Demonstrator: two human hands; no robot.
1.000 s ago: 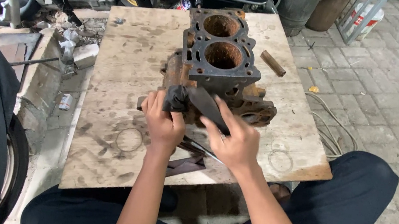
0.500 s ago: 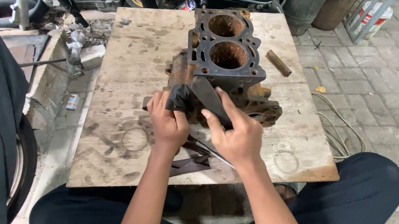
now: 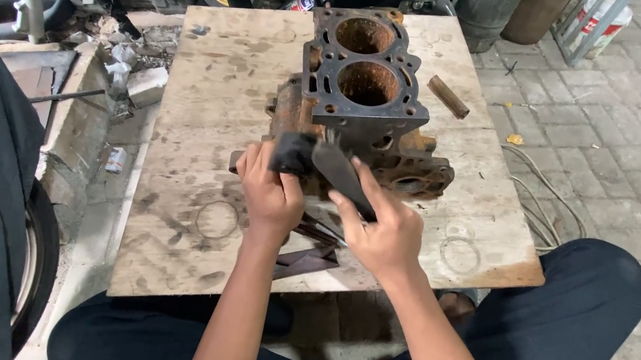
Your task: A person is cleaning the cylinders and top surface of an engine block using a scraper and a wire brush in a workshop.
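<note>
- Near the middle of the wooden board (image 3: 203,98), one rusty engine block (image 3: 359,112) stood with its two round bores facing up, its long axis running from your side toward the far edge.
- Your left hand (image 3: 273,189) was closed around one dark brush (image 3: 295,152), touching the near face of the block.
- Your right hand (image 3: 386,231) pressed one flat dark strip (image 3: 343,177) with fingers half open, just beside it.

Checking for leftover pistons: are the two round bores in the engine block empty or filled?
Empty, as far as shown: both bores of the engine block open upward, showing rusty inner walls and nothing at the top; their depths are shadowed.
</note>
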